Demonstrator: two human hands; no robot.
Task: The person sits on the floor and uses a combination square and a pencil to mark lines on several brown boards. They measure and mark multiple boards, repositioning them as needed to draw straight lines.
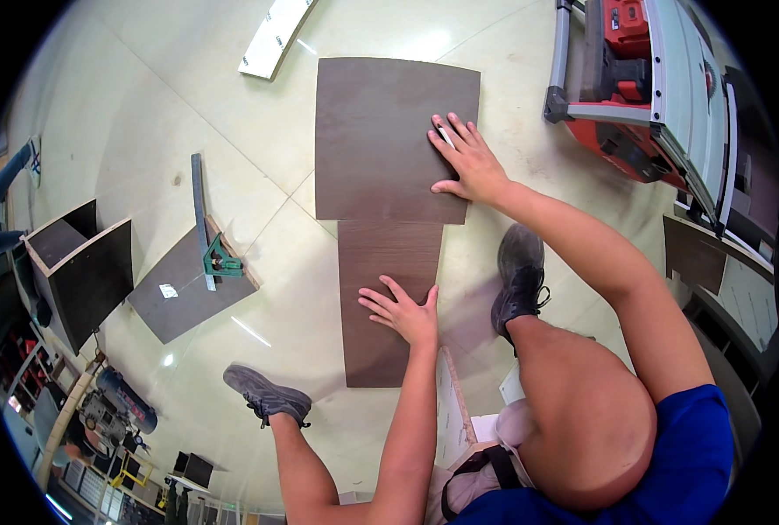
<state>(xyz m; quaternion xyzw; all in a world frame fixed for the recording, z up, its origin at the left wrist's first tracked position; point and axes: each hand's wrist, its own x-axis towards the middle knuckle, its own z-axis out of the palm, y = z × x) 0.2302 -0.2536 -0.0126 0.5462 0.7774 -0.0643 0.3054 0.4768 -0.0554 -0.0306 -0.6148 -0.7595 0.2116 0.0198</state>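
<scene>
Two dark brown wood-look boards lie on the floor in front of me. The wider board is on the far side, and the narrower board meets its near edge. My left hand rests on the narrower board with its fingers spread. Near the right edge of the wider board, my right hand lies with its fingers stretched out. A small white pen-like thing shows between those fingers; whether they grip it, I cannot tell.
To the left, a combination square lies across another dark board, beside an open dark box. A red and grey table saw stands at the far right. A white strip lies beyond the boards. My shoes flank them.
</scene>
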